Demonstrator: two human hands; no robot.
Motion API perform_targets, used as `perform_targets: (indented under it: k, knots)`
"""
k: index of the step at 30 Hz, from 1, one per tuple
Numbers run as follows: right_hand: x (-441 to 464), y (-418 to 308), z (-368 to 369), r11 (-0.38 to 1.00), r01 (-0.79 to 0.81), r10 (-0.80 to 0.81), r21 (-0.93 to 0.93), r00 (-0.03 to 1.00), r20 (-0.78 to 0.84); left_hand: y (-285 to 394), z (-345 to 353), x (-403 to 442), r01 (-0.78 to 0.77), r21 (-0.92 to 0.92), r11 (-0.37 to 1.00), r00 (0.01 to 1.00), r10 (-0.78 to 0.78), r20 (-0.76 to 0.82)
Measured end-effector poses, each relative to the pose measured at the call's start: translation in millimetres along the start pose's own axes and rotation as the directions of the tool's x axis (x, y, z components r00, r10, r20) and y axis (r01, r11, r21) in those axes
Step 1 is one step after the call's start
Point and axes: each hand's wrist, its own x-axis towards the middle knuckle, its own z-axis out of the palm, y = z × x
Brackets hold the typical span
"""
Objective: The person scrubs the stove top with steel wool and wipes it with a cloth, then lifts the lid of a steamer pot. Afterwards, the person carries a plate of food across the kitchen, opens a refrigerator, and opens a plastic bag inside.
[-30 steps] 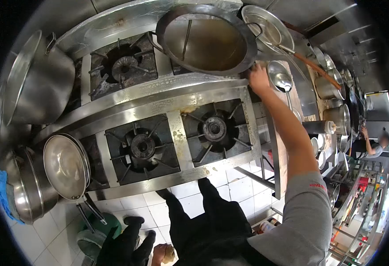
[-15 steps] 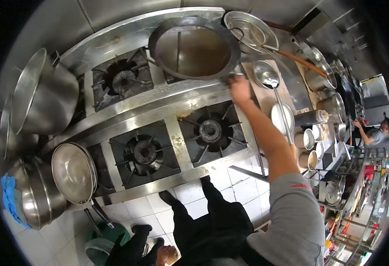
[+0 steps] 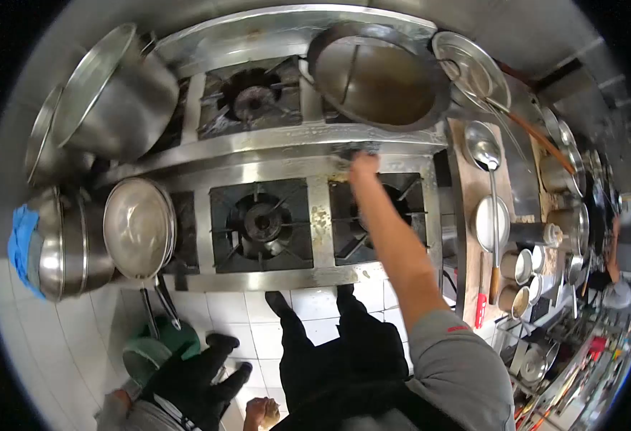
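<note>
My right hand [image 3: 364, 162] reaches forward over the stove [image 3: 287, 167], its fingers closed on a dark, blurred scouring pad [image 3: 353, 151] pressed to the metal ledge between the front and rear burners. Just behind it, a big dark wok [image 3: 394, 123] with brownish liquid and a utensil inside sits on a rear burner. At the bottom edge, my left hand [image 3: 256, 409] hangs low, closed around a pale tan, crumpled thing [image 3: 270, 414] that I cannot identify. Below my right forearm is a front burner [image 3: 350, 230], partly covered by the arm.
Large steel pots [image 3: 125, 108] and stacked pans [image 3: 139, 230] stand at left. A board [image 3: 470, 194] at right carries a ladle [image 3: 493, 208] and bowls. Strainers [image 3: 473, 68] lie at the back right. A co-worker [image 3: 186, 388] is at lower left beside a green bucket [image 3: 186, 337].
My right hand has slid leftward along the ledge with the pad, away from the wok's right side. My view has shifted, and more of the co-worker at lower left shows.
</note>
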Motion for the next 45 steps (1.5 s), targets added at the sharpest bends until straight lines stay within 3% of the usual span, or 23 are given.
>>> perform_targets:
  k: [2, 3, 4, 6, 7, 9, 11, 13, 16, 17, 19, 21, 23, 24, 27, 28, 31, 32, 33, 35, 38, 42, 45]
  knots:
    - [7.7, 20.0, -65.1, 0.727, 0.34, -0.225, -0.596, 0.939, 0.26, -17.9, 34.6, -11.0, 0.117, 0.111, 0.987, 0.988, -0.127, 0.089]
    - [11.7, 31.7, -101.3, 0.57, 0.439, -0.253, -0.695, 0.898, 0.359, -9.8, 42.6, -7.6, 0.142, 0.157, 0.977, 0.977, -0.164, 0.136]
    - [12.2, 35.7, -130.1, 0.484, 0.491, -0.258, -0.724, 0.871, 0.418, -3.6, 47.5, -6.2, 0.198, 0.192, 0.961, 0.959, -0.231, 0.165]
    - [57.0, 55.1, -132.7, 0.513, 0.464, -0.307, -0.722, 0.885, 0.35, -11.2, 85.8, -0.2, -0.056, 0.43, 0.901, 0.951, -0.083, 0.297]
    - [71.7, 56.0, -111.5, 0.565, 0.419, -0.297, -0.711, 0.907, 0.298, 77.9, 22.0, 2.1, 0.056, 0.366, 0.929, 0.949, -0.163, 0.271]
    - [68.9, 29.3, -54.5, 0.593, 0.399, -0.29, -0.7, 0.916, 0.276, 47.4, 80.0, -7.2, -0.117, 0.425, 0.898, 0.99, 0.072, 0.12]
    - [4.0, -20.9, 4.3, 0.642, 0.501, -0.448, -0.581, 0.859, 0.247, 35.2, 109.9, -11.1, 0.042, 0.338, 0.94, 0.998, -0.057, 0.035]
    - [-6.8, -48.8, 24.6, 0.746, 0.574, -0.43, -0.337, 0.802, 0.415, 97.3, 54.1, -15.2, 0.543, -0.219, 0.81, 0.821, -0.568, -0.063]
    - [-2.9, -51.1, 43.7, 0.774, 0.633, -0.519, -0.025, 0.656, 0.548, 96.8, 86.1, -31.6, 0.256, 0.215, 0.943, 0.962, -0.228, -0.148]
    - [-4.4, -47.8, 43.0, 0.727, 0.686, -0.602, 0.029, 0.616, 0.509, 99.6, 105.8, -34.7, 0.405, -0.198, 0.893, 0.893, -0.433, -0.125]
    - [2.0, -41.6, 32.7, 0.629, 0.774, -0.726, 0.074, 0.552, 0.411, 99.0, 154.1, -29.6, 0.433, -0.842, 0.321, 0.734, -0.668, 0.122]
    - [-3.4, -34.4, 0.5, 0.641, 0.766, -0.728, 0.047, 0.587, 0.355, 85.0, 195.2, -31.8, 0.508, -0.403, 0.761, 0.786, -0.601, -0.145]
    - [-21.1, -24.9, -28.2, 0.697, 0.712, -0.692, 0.083, 0.637, 0.339, 119.6, 178.9, -49.5, 0.538, -0.539, 0.648, 0.693, -0.704, -0.156]
    - [-39.2, -20.0, -35.6, 0.734, 0.666, -0.662, 0.133, 0.657, 0.36, 107.7, 215.4, -43.7, 0.606, -0.673, 0.423, 0.536, -0.843, -0.047]
    - [-119.7, -15.5, -43.5, 0.854, 0.348, -0.514, 0.386, 0.678, 0.526, 91.7, 268.7, -55.4, 0.644, -0.5, 0.578, 0.617, -0.779, -0.106]
    - [-148.5, -13.9, -42.8, 0.88, 0.17, -0.44, 0.443, 0.64, 0.629, 93.7, 265.3, -63.5, 0.651, -0.688, 0.321, 0.47, -0.882, 0.033]
    - [-221.2, -3.4, -38.7, 0.9, -0.281, -0.209, 0.332, 0.39, 0.897, 130.3, 250.5, -98.1, 0.757, -0.395, 0.521, 0.515, -0.847, -0.129]
    - [-251.4, 0.8, -32.7, 0.903, -0.37, -0.123, 0.219, 0.266, 0.956, 181.8, 174.5, -144.5, 0.741, -0.256, 0.621, 0.617, -0.78, -0.108]
    - [-279.1, 5.0, -28.5, 0.905, -0.415, -0.041, 0.097, 0.142, 0.989, 169.0, 208.6, -145.2, 0.729, -0.355, 0.585, 0.568, -0.807, -0.163]
    - [-346.1, 19.2, -17.9, 0.925, -0.368, 0.069, -0.095, -0.084, 0.994, 133.2, 286.6, -134.6, 0.656, -0.531, 0.537, 0.473, -0.84, -0.265]
    - [-481.5, 54.7, 2.0, 0.993, -0.064, 0.056, -0.097, -0.463, 0.884, 146.3, 293.4, -158.8, 0.372, -0.913, -0.166, 0.044, -0.98, 0.196]
    - [-670.6, 113.9, 17.0, 0.918, 0.235, 0.396, -0.32, -0.572, 0.718, 120.5, 321.0, -191.0, 0.21, -0.962, -0.176, 0.002, -0.984, 0.18]
    - [-814.9, 164.6, 27.8, 0.859, 0.406, 0.51, -0.312, -0.631, 0.585, 93.7, 326.8, -228.9, 0.202, -0.974, 0.101, 0.0, -0.995, -0.103]
